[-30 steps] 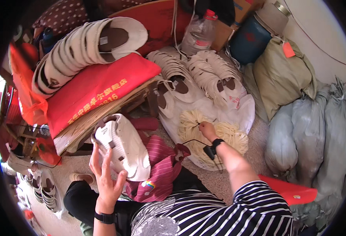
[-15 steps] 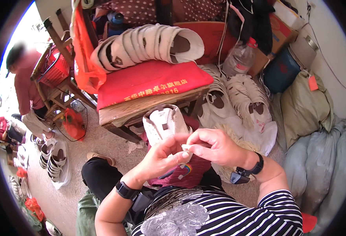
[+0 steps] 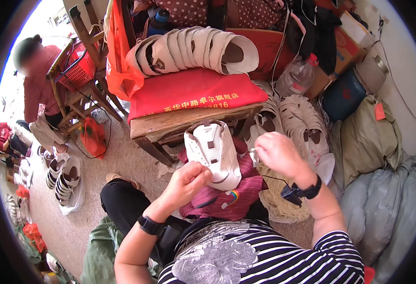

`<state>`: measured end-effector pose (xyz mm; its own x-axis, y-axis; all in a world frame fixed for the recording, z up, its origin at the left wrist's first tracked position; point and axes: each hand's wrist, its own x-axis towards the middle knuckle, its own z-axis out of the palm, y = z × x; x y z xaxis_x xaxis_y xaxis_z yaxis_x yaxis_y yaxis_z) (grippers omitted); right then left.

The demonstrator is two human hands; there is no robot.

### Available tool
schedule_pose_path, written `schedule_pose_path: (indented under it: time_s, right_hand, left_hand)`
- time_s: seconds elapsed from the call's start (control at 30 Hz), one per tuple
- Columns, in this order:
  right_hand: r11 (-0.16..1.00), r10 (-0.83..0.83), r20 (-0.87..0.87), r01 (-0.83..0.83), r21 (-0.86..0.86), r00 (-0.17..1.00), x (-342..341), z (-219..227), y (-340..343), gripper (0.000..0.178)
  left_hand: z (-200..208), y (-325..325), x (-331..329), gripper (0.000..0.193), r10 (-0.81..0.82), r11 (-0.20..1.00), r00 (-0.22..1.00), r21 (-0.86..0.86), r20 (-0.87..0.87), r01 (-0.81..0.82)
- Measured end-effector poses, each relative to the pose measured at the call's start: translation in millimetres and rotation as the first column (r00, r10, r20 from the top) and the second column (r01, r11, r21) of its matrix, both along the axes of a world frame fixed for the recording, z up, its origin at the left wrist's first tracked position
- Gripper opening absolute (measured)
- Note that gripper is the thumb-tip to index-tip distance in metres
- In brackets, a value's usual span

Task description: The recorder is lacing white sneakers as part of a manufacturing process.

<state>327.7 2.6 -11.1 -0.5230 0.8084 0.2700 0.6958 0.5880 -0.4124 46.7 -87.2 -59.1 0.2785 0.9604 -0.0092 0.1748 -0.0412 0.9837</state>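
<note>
A white shoe upper (image 3: 212, 154) with perforated sides rests on the maroon striped cloth over my lap. At its left side, my left hand (image 3: 189, 182) is closed in a fist; what it may hold is hidden. My right hand (image 3: 281, 156) is raised to the right of the upper, fingers pinched on a small pale cord end (image 3: 253, 150). How far that cord runs cannot be seen. A pile of cream laces (image 3: 280, 199) lies below my right hand, by my knee.
Ahead stands a wooden bench (image 3: 170, 127) with a red cloth bag (image 3: 193, 92) and nested shoe uppers (image 3: 189, 49). More uppers (image 3: 303, 118) lie right of it, near a plastic bottle (image 3: 297, 75) and full sacks (image 3: 383, 199). Another person (image 3: 42, 85) sits at far left.
My hands were together over the upper and have moved apart, the right one going right and up. More of the upper now shows, and the view has shifted slightly.
</note>
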Motion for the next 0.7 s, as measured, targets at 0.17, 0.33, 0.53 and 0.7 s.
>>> schedule_pose_path:
  time_s: [0.17,0.33,0.53,0.7]
  right_hand:
    - [0.835,0.061,-0.404,-0.268,-0.480,0.913,-43.2,23.9,-23.7,0.013]
    - [0.793,0.042,-0.595,-0.389,-0.469,0.803,-49.4,31.6,-29.2,0.009]
    - [0.813,-0.023,-0.534,-0.294,-0.502,0.845,-40.6,23.5,-19.3,0.005]
    - [0.821,0.033,-0.592,-0.359,-0.443,0.805,-57.5,32.7,-25.9,0.009]
  left_hand:
    - [13.8,9.2,15.6,0.039,0.060,0.988,0.996,0.140,0.068,-0.069]
    - [4.8,6.4,15.4,0.036,-0.128,0.960,0.884,-0.168,0.449,0.224]
    - [4.4,4.1,16.9,0.032,-0.068,0.997,0.961,0.000,0.269,0.071]
    - [32.6,4.8,30.1,0.029,0.000,0.970,0.817,-0.198,0.577,0.141]
